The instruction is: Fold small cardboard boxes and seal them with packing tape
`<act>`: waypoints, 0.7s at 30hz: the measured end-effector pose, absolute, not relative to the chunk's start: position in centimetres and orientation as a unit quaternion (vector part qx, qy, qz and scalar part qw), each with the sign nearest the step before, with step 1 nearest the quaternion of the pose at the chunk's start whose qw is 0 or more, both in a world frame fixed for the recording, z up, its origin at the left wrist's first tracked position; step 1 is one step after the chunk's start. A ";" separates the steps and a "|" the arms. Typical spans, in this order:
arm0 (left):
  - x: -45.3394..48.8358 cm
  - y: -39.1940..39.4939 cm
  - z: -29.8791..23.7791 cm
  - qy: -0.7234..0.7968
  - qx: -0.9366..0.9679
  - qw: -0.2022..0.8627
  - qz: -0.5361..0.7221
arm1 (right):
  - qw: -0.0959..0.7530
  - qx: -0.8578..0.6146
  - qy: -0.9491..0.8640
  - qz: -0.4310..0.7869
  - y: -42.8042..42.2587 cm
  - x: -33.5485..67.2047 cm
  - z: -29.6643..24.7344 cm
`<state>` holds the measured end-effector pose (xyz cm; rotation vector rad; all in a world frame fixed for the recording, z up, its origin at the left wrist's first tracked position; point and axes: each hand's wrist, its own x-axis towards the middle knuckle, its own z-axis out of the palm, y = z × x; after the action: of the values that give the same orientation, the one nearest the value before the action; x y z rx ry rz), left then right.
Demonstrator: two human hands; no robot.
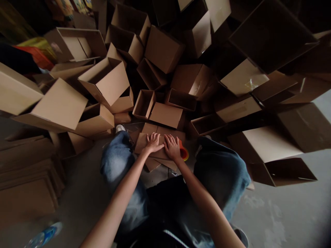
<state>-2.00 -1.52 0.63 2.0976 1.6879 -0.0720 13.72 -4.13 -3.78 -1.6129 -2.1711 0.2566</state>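
Between my knees lies a flat piece of brown cardboard with folded flaps. My left hand rests palm down on it, fingers stretched forward. Close beside it, my right hand lies flat on the same cardboard, fingers extended. The two thumbs nearly meet. Just right of my right hand sits an orange and yellow roll-shaped thing, probably a tape roll or dispenser, partly hidden by that hand. More cardboard flaps stick out below the piece under my hands.
Many open cardboard boxes pile up ahead, including a small one just past my hands. At left is a stack of flattened cardboard. A plastic bottle lies at lower left. More boxes stand on the concrete floor at right.
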 end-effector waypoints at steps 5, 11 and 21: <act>-2.0 -1.6 0.7 0.611 0.760 0.220 -0.035 | 0.211 -0.580 -0.781 0.090 -4.2 13.7 -3.7; -1.8 -1.8 1.0 0.616 0.758 0.210 -0.034 | 0.206 -0.581 -0.783 0.084 -4.1 13.7 -4.0; -1.6 -1.9 0.9 0.618 0.761 0.195 -0.024 | 0.207 -0.585 -0.780 0.075 -4.1 13.6 -3.9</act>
<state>-1.64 -1.90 0.92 2.1336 1.7322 -0.0677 13.57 -4.11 -3.94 -1.6309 -2.1735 0.2103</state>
